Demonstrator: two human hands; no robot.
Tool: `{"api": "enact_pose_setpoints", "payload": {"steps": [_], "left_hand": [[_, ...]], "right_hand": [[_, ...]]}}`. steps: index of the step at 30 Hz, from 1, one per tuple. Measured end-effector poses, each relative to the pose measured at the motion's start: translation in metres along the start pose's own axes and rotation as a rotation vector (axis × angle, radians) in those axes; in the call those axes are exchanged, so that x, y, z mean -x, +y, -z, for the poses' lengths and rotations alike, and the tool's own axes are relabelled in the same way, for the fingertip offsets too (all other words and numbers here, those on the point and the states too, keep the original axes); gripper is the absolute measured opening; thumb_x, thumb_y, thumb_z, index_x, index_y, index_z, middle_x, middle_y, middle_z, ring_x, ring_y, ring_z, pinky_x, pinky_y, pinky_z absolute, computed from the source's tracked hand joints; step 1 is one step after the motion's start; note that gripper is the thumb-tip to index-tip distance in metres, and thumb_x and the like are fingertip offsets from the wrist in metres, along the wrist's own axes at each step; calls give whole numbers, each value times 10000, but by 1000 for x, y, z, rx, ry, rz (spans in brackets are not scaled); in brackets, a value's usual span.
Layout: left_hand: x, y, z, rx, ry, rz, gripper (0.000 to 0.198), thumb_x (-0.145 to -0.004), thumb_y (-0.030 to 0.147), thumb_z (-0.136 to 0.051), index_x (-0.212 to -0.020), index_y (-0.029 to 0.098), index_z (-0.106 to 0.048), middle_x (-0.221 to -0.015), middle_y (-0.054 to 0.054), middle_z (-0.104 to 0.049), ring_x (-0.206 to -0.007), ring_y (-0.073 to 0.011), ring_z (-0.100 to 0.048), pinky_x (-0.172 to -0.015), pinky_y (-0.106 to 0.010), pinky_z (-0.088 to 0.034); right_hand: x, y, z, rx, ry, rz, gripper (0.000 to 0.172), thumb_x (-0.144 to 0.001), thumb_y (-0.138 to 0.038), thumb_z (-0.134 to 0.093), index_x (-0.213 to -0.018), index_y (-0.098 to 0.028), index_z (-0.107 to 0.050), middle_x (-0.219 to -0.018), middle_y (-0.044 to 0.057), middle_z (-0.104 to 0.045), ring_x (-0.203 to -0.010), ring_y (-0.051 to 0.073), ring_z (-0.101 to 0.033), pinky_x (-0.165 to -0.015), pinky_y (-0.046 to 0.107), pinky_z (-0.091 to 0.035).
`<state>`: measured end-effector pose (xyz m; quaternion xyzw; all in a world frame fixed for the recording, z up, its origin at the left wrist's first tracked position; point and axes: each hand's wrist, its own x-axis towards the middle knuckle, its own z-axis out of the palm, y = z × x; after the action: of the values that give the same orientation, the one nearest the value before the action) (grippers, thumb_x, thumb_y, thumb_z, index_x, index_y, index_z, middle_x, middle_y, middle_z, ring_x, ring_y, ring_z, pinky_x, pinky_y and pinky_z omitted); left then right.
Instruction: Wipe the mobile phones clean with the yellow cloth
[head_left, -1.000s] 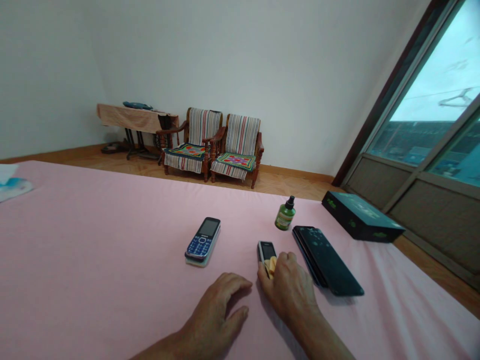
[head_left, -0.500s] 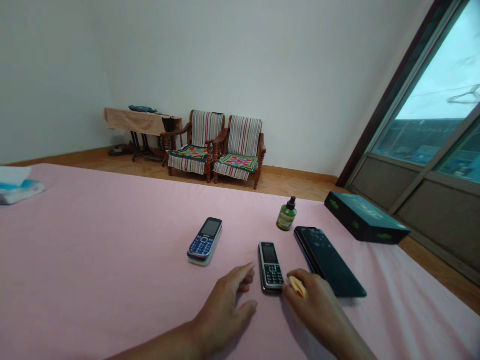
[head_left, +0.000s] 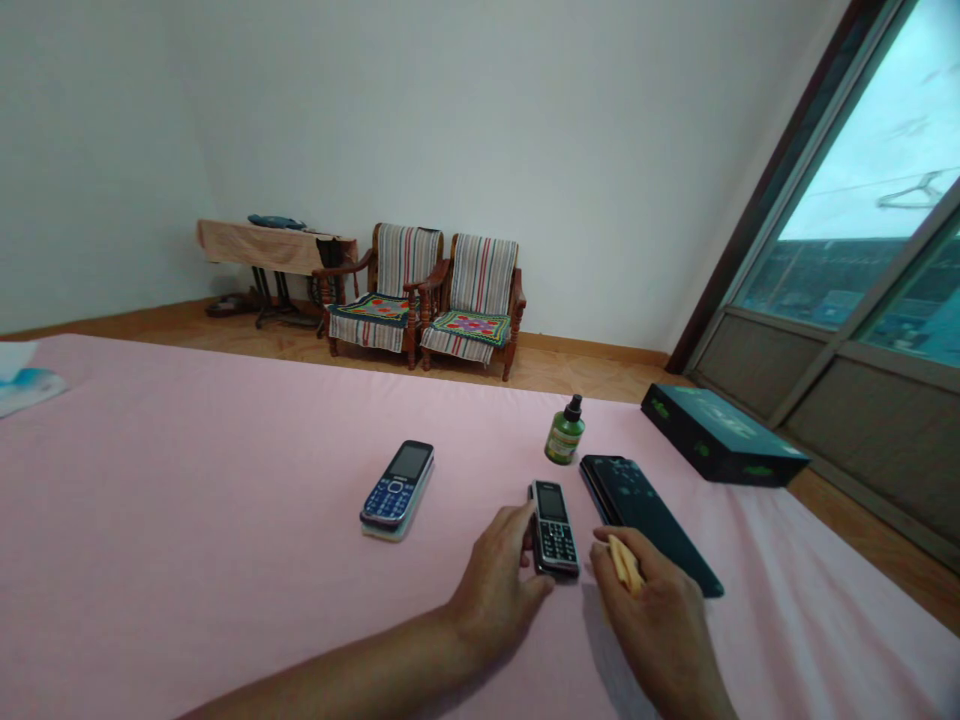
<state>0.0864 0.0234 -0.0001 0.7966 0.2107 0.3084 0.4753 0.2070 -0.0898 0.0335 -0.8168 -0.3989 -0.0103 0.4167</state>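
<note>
The small black phone (head_left: pixel 555 528) sits right between the hands, with the left hand (head_left: pixel 499 570) curled against its edge, though I can't tell if it's really gripping. The right hand (head_left: pixel 660 620) pinches a yellow cloth (head_left: pixel 624 563), a black smartphone (head_left: pixel 634 505) just past it, and a blue phone (head_left: pixel 396 490) sits beyond the left hand, with plenty of open pink sheet (head_left: pixel 225 500) further left.

The phone (head_left: pixel 555 528) — glossy plastic, metal trim — lies on matt cloth (head_left: pixel 225 520).
</note>
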Motion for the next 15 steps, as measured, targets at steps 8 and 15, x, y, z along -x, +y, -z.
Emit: {"api": "enact_pose_setpoints", "payload": {"steps": [8, 15], "left_hand": [[-17, 2, -25, -1, 0, -12, 675, -624, -43, -639, -1236, 224, -533, -1035, -23, -563, -839, -175, -540, -702, -255, -475], [-25, 3, -38, -30, -9, -32, 613, -645, -32, -645, -1199, 204, -530, -1047, -32, -559, -845, -179, -548, -731, -270, -495]], "right_hand": [[-1, 3, 6, -22, 136, 12, 325, -850, -444, -508, -904, -177, -683, -663, 57, -691, -548, 200, -629, -526, 263, -483], [-1, 4, 5, -35, 138, 16, 305, -849, -434, -517, -917, -184, -678, -671, 39, -686, -562, 192, -625, -540, 257, -480]]}}
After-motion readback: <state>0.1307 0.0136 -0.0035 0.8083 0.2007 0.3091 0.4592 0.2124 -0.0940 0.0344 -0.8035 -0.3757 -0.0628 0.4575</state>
